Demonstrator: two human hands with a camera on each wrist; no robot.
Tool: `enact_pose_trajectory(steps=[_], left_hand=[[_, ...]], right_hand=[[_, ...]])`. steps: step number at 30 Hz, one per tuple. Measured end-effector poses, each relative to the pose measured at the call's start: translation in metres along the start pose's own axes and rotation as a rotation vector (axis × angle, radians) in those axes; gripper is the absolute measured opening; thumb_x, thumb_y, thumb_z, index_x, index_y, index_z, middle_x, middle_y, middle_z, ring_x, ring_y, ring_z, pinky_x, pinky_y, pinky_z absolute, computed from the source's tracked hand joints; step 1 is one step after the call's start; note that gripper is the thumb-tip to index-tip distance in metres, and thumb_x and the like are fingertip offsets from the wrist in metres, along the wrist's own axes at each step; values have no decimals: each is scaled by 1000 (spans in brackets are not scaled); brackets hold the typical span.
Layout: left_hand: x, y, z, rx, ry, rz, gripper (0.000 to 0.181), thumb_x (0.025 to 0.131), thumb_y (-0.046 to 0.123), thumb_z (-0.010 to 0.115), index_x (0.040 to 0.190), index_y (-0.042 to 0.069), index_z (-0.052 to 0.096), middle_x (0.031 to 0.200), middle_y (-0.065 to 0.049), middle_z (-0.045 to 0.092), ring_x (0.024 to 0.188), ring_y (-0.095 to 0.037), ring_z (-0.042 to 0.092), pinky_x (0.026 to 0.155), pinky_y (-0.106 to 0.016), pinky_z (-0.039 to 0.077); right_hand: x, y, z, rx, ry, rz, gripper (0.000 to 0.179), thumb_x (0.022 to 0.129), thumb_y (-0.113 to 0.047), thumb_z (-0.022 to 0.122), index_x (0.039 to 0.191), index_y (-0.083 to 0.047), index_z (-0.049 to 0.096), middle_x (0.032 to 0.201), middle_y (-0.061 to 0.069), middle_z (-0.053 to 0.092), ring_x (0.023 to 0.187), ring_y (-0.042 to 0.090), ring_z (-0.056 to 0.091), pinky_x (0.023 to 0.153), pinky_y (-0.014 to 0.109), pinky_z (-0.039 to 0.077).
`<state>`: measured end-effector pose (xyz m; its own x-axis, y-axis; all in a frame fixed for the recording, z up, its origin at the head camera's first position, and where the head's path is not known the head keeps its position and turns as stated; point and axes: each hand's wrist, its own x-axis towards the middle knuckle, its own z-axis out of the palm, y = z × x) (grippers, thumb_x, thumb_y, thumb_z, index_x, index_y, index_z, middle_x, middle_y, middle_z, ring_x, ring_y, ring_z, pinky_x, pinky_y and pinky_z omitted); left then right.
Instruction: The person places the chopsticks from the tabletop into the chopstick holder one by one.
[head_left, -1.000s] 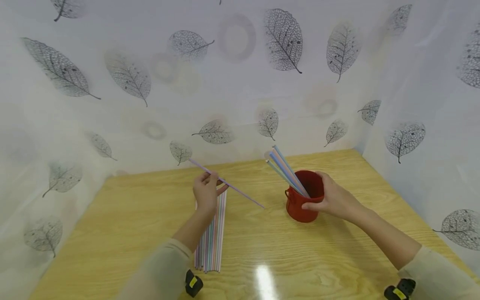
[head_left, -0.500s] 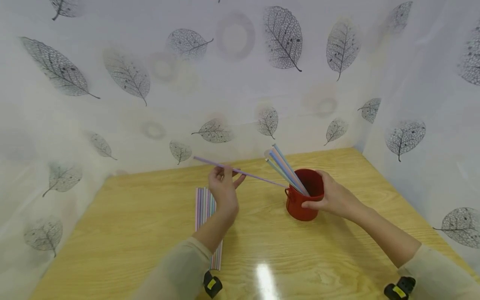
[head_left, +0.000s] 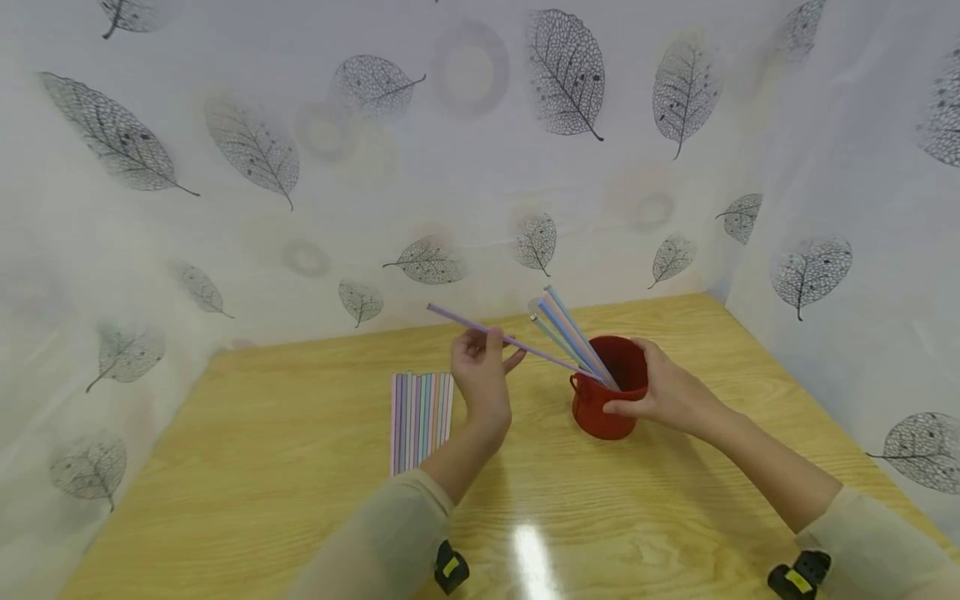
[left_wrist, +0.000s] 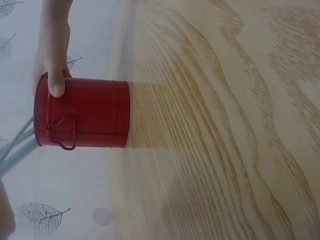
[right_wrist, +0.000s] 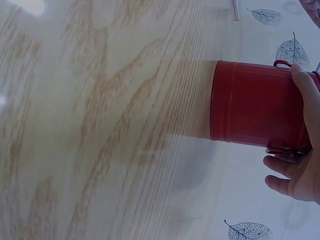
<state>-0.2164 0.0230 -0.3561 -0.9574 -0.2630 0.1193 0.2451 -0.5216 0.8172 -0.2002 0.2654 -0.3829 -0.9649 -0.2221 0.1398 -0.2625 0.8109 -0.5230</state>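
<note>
A thin purple straw (head_left: 465, 322) is pinched in my left hand (head_left: 483, 379), slanting down to the right so its lower end overlaps the rim of a red metal bucket (head_left: 606, 421). Several pastel straws (head_left: 573, 333) lean leftward out of that bucket. My right hand (head_left: 671, 396) grips the bucket's right side, thumb at the front near the rim. In the right wrist view the thumb lies along the bucket (right_wrist: 260, 105) beside a small handle loop (right_wrist: 283, 63). Left of my left forearm, a row of pastel straws (head_left: 420, 417) lies flat, its near end hidden by the sleeve.
The wood-grain table (head_left: 262, 467) carries the bucket and the straw row. White curtain (head_left: 465, 167) printed with grey leaves stands behind it and along both sides. A bright light reflection (head_left: 532, 558) shows on the tabletop in front.
My left hand has moved right with the purple straw, from above the straw row to beside the bucket, bringing the straw's lower end to the rim. The right hand and bucket stay put.
</note>
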Motion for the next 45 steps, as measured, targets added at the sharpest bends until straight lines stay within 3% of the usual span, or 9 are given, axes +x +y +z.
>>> enact_pose_trajectory(steps=[10, 18, 24, 27, 32, 38, 41, 45], left_hand=[[-8, -13, 10, 27, -38, -22, 27, 84, 8, 71, 101, -4, 55, 91, -6, 59, 85, -16, 62, 80, -33, 60], [-14, -23, 16, 76, -65, -43, 17, 81, 1, 72, 93, -5, 61, 82, -3, 65, 76, -12, 65, 77, -31, 61], [-18, -25, 15, 153, -122, -45, 23, 78, 3, 75, 98, -5, 65, 91, -9, 69, 82, -14, 67, 78, -30, 60], [-18, -25, 13, 163, -122, -61, 27, 78, 1, 74, 103, -4, 65, 95, -11, 69, 85, -14, 67, 79, -29, 60], [-14, -26, 6, 144, -96, -107, 33, 80, -1, 72, 110, -8, 61, 92, -10, 68, 79, -11, 67, 78, -29, 60], [-7, -24, 1, 115, -66, -194, 29, 80, 2, 73, 108, -5, 64, 83, -3, 65, 77, -12, 68, 82, -35, 59], [-4, -22, -1, 119, -67, -245, 27, 81, 3, 73, 106, -4, 65, 83, -5, 67, 77, -14, 69, 80, -33, 60], [-1, -19, -6, 164, -103, -342, 29, 83, 8, 72, 109, -3, 64, 97, -14, 69, 82, -17, 70, 80, -32, 59]], right_hand=[[1, 1, 1, 19, 0, -2, 108, 68, -56, 78, 140, 4, 25, 129, 23, 48, 110, 36, 56, 87, 51, 54], [0, 1, 2, 17, 2, -2, 107, 69, -55, 78, 140, 5, 25, 129, 23, 48, 110, 37, 55, 89, 52, 52], [0, 0, 2, 20, 7, -9, 107, 69, -55, 78, 140, 5, 25, 129, 23, 48, 110, 37, 55, 89, 52, 52], [0, 0, 2, 21, 6, -9, 107, 69, -55, 78, 140, 5, 25, 130, 23, 47, 110, 36, 55, 89, 52, 52], [-1, 0, 1, 24, 2, -6, 107, 69, -54, 78, 141, 4, 24, 130, 23, 47, 110, 36, 55, 89, 52, 52], [-1, 1, 1, 17, 0, 1, 108, 69, -56, 77, 141, 5, 24, 130, 24, 47, 110, 37, 55, 89, 53, 53], [-1, 1, 1, 19, -1, -1, 108, 69, -56, 78, 141, 5, 24, 130, 24, 47, 111, 37, 55, 89, 53, 53], [0, 1, 1, 21, -2, 4, 108, 69, -55, 78, 141, 5, 24, 130, 24, 47, 110, 37, 55, 89, 52, 53]])
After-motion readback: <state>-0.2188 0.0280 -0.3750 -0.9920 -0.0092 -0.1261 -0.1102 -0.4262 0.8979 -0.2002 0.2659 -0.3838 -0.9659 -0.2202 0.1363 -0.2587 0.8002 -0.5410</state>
